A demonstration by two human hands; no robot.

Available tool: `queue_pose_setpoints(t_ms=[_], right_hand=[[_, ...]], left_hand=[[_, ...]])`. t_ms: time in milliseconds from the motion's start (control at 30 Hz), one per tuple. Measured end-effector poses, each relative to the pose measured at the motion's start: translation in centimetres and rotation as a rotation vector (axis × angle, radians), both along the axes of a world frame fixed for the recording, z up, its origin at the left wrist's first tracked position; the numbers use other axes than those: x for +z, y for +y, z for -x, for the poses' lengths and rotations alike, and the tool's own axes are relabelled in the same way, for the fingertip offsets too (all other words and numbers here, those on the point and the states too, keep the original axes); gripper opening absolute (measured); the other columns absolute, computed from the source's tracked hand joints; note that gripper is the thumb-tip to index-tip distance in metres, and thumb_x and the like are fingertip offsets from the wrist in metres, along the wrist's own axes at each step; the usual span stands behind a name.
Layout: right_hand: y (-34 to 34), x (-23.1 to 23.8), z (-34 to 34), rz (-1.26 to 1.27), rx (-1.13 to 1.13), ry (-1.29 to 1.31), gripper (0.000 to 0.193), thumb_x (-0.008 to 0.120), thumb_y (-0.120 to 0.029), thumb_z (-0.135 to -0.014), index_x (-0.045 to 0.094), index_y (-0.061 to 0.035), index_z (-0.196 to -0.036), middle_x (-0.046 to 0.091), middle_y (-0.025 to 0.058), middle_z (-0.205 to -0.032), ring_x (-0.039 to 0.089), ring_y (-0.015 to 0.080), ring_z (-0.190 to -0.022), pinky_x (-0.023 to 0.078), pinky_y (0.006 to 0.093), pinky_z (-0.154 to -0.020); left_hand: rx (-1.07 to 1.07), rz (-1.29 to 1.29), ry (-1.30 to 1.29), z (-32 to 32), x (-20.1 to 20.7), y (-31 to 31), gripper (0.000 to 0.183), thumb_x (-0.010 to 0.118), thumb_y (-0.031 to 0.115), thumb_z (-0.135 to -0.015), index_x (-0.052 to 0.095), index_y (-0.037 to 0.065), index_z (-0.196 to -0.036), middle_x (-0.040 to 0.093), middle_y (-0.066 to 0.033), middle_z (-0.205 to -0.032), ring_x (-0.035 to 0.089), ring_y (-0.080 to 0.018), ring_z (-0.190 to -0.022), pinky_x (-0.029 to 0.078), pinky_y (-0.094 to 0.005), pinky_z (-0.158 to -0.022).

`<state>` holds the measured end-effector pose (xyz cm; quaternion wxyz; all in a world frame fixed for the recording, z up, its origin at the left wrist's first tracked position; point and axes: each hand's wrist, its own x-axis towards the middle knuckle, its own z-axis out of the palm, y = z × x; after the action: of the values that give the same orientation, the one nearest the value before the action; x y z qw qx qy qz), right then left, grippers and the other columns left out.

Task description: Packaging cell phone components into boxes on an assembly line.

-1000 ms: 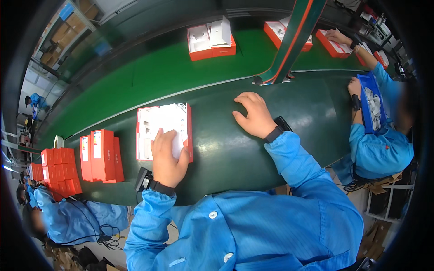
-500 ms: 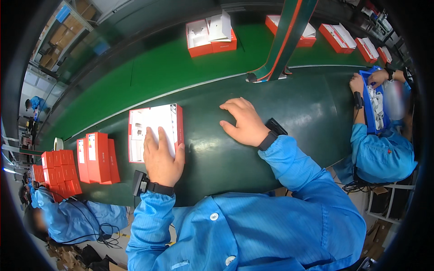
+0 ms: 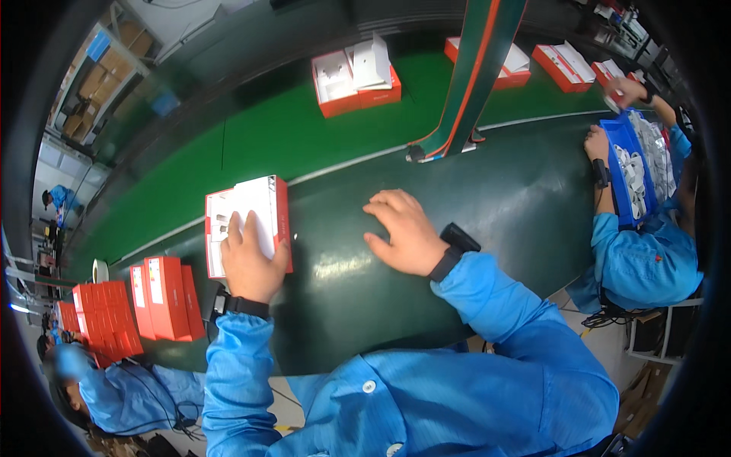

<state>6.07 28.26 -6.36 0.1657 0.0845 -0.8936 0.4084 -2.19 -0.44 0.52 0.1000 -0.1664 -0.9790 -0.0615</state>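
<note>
Left hand, fingers apart, lies on the open red box at left; right hand, fingers parted, is empty. The box (probably light, stiff card) suits holding by opposite sides.

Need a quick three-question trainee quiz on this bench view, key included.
1. Short answer: Which of the person's hands is on the open red-and-white box nearest them?

2. True or false: The blue bin lies to the left of that box.

3. Multiple choice: What is the right hand holding?
A) A tape roll
B) A closed red box
C) Nothing visible

Key:
1. The left hand.
2. False; the blue bin lies to its right, by a co-worker.
3. C
</note>
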Motion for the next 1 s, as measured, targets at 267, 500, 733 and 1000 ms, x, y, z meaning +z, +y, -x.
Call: queue_pose_setpoints(t_ms=[267,500,733,1000], right_hand=[[-2.6,0.9,-0.1,-0.296,-0.044,-0.109,0.059,0.068,-0.031,-0.089,0.058,-0.0001,-0.138,0.048,0.0227,-0.153,0.037,0.0405,-0.15,0.024,0.058,-0.126],[-3.5,1.7,0.5,-0.368,0.033,-0.173,0.063,0.066,-0.033,-0.092,0.055,0.0013,-0.143,0.046,0.0225,-0.156,0.035,0.038,-0.153,0.023,0.0585,-0.126],[-4.7,2.1,1.0,-0.418,0.031,-0.182,0.064,0.067,-0.037,-0.092,0.056,-0.0007,-0.143,0.048,0.0211,-0.153,0.037,0.0385,-0.151,0.024,0.0584,-0.126],[-5.9,1.8,1.0,-0.437,0.022,-0.145,0.063,0.067,-0.037,-0.09,0.057,-0.0021,-0.142,0.048,0.0211,-0.153,0.038,0.0388,-0.149,0.023,0.0574,-0.126]], left_hand=[[0.08,0.062,0.06,18.0,-3.0,-3.3,0.074,0.076,0.042,-0.087,0.055,0.009,-0.151,0.047,-0.0245,-0.158,0.052,-0.0502,-0.135,0.043,-0.0541,-0.115],[0.284,0.057,-0.05,27.2,-2.6,-0.6,0.075,0.068,0.048,-0.089,0.052,0.018,-0.156,0.04,-0.0151,-0.167,0.044,-0.0485,-0.143,0.041,-0.0554,-0.117],[0.339,0.056,-0.076,29.6,-1.5,2.5,0.074,0.062,0.049,-0.09,0.05,0.021,-0.157,0.039,-0.0121,-0.168,0.041,-0.049,-0.146,0.039,-0.0611,-0.116],[0.041,-0.226,0.629,24.3,-1.9,0.9,0.063,0.068,0.043,-0.097,0.058,0.006,-0.147,0.047,-0.0252,-0.156,0.045,-0.0451,-0.141,0.034,-0.0575,-0.118]])
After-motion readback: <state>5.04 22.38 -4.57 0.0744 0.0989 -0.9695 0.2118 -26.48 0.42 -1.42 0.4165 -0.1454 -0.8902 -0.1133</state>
